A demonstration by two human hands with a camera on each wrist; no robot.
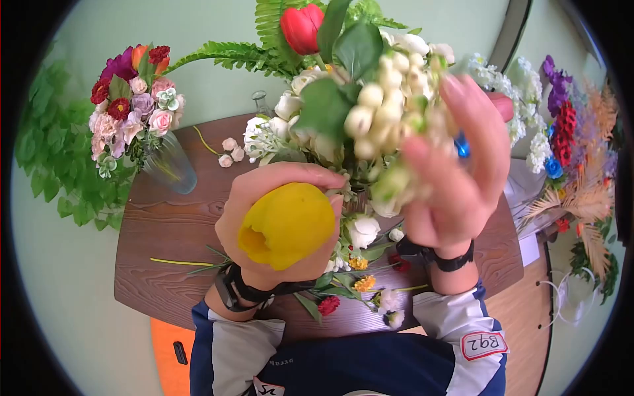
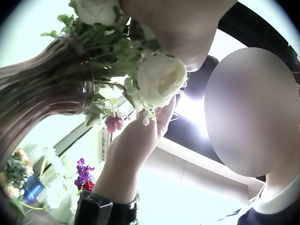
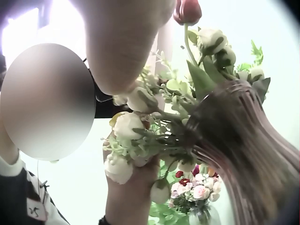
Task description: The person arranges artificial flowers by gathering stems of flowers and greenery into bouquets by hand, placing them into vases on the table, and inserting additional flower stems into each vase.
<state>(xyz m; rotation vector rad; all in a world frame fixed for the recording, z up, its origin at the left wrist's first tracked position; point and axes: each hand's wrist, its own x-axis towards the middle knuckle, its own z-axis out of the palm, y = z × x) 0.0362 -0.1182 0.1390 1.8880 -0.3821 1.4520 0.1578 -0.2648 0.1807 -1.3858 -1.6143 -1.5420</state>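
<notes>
In the head view my left hand (image 1: 231, 211) curls round a yellow tulip (image 1: 287, 226), its fingertips against the white flowers at the vase. My right hand (image 1: 462, 178), blurred, has its fingers spread and bent beside a spray of cream berries (image 1: 389, 99); whether it touches them is unclear. A red tulip (image 1: 302, 30) and green leaves stand high in the bouquet. The left wrist view has the ribbed vase (image 2: 51, 79), a white rose (image 2: 161, 78) and my right hand (image 2: 136, 145) beyond the stems. In the right wrist view my left hand (image 3: 133, 192) is behind white roses (image 3: 129, 126).
A glass vase (image 1: 172, 165) of pink and purple flowers stands at the left of the brown table (image 1: 158, 231). Small cut flowers (image 1: 364, 284) lie near the front edge. A yellow stem (image 1: 177, 261) lies at the left. More flowers (image 1: 564, 138) stand at the far right.
</notes>
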